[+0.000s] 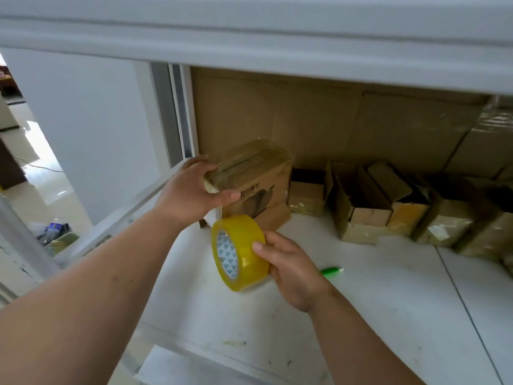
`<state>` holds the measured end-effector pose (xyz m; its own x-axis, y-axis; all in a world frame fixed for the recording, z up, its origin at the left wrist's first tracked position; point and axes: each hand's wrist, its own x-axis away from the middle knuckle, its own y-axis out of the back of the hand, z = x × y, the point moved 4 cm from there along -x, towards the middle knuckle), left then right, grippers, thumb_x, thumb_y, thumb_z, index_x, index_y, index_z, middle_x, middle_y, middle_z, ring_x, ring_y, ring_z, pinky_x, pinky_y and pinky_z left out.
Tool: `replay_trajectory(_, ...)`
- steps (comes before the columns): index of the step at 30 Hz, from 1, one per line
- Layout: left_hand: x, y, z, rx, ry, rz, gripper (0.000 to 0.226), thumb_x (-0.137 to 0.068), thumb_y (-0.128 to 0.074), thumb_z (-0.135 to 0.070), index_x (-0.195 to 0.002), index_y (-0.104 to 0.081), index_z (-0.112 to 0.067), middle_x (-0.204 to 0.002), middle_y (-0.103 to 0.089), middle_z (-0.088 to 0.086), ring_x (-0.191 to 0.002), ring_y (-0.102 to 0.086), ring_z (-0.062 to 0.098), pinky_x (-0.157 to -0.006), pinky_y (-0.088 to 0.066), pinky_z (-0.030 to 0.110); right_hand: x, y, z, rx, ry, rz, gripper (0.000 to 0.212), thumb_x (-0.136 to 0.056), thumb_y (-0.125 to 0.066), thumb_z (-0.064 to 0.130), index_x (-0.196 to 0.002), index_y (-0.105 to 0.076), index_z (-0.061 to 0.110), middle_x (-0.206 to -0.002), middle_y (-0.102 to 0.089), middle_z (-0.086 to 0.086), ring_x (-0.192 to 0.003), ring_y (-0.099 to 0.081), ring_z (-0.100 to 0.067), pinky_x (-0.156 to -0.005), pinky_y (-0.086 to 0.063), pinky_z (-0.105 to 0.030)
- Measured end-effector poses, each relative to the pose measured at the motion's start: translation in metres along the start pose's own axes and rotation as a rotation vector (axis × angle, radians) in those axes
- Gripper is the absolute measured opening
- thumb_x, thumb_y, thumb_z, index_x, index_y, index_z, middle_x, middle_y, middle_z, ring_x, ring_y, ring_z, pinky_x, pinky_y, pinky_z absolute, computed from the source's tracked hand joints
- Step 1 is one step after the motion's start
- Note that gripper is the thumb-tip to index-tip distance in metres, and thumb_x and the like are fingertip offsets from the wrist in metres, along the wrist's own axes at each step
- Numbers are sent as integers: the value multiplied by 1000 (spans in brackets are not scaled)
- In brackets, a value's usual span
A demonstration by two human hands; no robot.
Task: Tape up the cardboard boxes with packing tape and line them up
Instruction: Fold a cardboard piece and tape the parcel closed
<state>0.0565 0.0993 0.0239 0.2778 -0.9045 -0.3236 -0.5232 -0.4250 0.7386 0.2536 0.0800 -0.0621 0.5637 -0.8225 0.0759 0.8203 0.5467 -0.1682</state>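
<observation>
A taped cardboard box (258,184) at the back left of the white shelf (388,301) is gripped at its near corner by the left hand (191,194); just in front of the box, a yellow tape roll (240,252) is held by the curled fingers of the right hand (291,269), and open boxes (361,201) are lined to the box's right

White shelf surface (361,315) under the hands, upper white shelf edge (249,37) above them, white wall panel (91,129) to their left, sunlit glossy floor (36,176) far left.

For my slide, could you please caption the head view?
Left hand steadies a taped box while the right hand holds the tape roll.
</observation>
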Motion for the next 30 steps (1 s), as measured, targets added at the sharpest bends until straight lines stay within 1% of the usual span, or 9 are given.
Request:
replay_trajectory(7, 1, -4, 8, -104, 95, -36, 83, -76, -66, -67, -147, -45, -30, -148, -28, -3, -139, -27, 24, -111, -31, 36, -8, -11, -9, 292, -6, -117, 20, -90, -62, 40, -97, -68, 23, -101, -73, -7, -94, -67, -22, -97, -50, -48)
replay_trajectory(10, 9, -12, 9, -74, 203, -23, 87, -80, -56, -72, -154, -24, -39, -134, -48, 10, -123, -50, 30, -89, -45, 38, -13, -15, -6, 390, 4, -150, 17, -96, -61, 34, -101, -67, 20, -93, -70, -2, -90, -65, -18, -93, -51, -44)
replay_trajectory(12, 19, -17, 7, 82, 249, -73, 89, -83, -59, -66, -156, -17, -36, -109, -65, 10, -98, -63, 26, -68, -42, 33, -14, -18, -5, 439, -8, -136, 14, -98, -60, 31, -103, -67, 19, -98, -72, -1, -94, -67, -19, -92, -51, -40)
replay_trajectory(15, 40, -22, 8, 362, 356, -199, 82, -80, -71, -56, -142, -33, -19, -86, -65, -4, -79, -62, 11, -70, -45, 32, -14, -17, -1, 478, -30, -75, 21, -99, -57, 34, -113, -67, 22, -109, -73, 1, -102, -67, -14, -94, -51, -34)
replay_trajectory(17, 49, -29, 14, 478, 395, -196, 69, -76, -79, -50, -124, -41, -17, -99, -68, -4, -88, -67, 13, -82, -53, 36, -13, -8, 4, 511, -37, -52, 28, -100, -54, 37, -121, -65, 24, -116, -70, 7, -106, -65, -9, -97, -49, -29)
replay_trajectory(20, 55, -39, 20, 518, 411, -102, 49, -75, -85, -31, -108, -49, -22, -113, -66, -5, -100, -66, 11, -89, -55, 38, -11, 30, 4, 632, -78, -180, 38, -97, -54, 26, -135, -57, 27, -134, -56, 10, -118, -54, -9, -103, -44, -31)
replay_trajectory(24, 59, -43, 21, 493, 456, -122, 31, -82, -79, -29, -106, -61, -23, -108, -65, -5, -98, -63, 13, -78, -50, 29, -2, 84, -14, 1451, -270, -152, 63, -89, -56, 35, -148, -37, 35, -155, -30, 7, -137, -35, -20, -112, -32, -36)
replay_trajectory(27, 62, -46, 22, 565, 522, -162, 17, -85, -76, -31, -93, -68, -19, -93, -67, 0, -87, -62, 18, -69, -44, 28, 0, 101, -16, 1541, -235, -108, 52, -90, -56, 43, -140, -46, 40, -148, -36, 12, -135, -37, -15, -109, -26, -32)
replay_trajectory(30, 66, -50, 19, 657, 554, -168, 12, -87, -74, -30, -87, -70, -19, -91, -69, 4, -88, -63, 22, -76, -51, 36, 1, 119, -16, 1475, -215, -11, 50, -86, -64, 36, -134, -50, 32, -135, -42, 9, -127, -44, -13, -104, -32, -24)
